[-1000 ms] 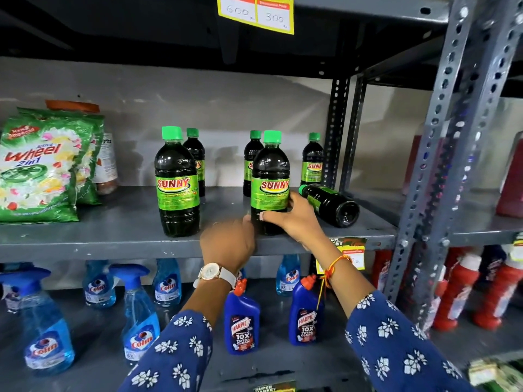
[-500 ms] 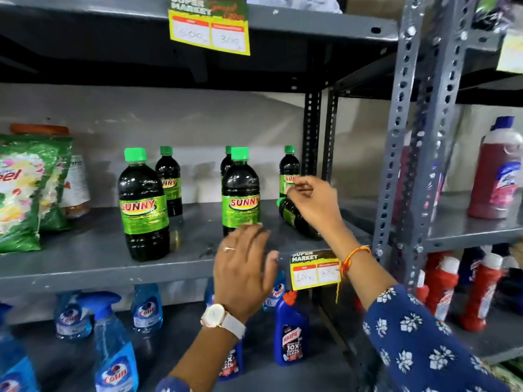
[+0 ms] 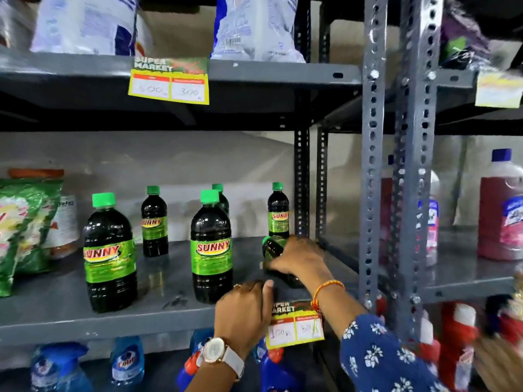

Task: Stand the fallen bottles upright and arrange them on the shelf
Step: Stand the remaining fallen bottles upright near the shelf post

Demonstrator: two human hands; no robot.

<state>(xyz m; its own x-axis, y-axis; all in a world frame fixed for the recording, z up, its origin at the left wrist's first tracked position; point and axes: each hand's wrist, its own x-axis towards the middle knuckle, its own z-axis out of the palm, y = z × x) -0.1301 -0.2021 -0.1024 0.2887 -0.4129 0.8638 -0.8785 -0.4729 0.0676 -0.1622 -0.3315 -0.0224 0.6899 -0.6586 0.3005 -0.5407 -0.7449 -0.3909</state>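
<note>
SUNNY bottles upright, right hand gripping fallen bottle

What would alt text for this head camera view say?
A right hand grips a fallen bottle on a grey shelf; the left hand rests at the shelf's edge. Five green-capped Sunny bottles stand upright nearby.

right hand gripped the fallen bottle lying on the grey shelf | left hand rested at the shelf edge, fingers curled, beside the price tag | five Sunny bottles stood upright
</note>
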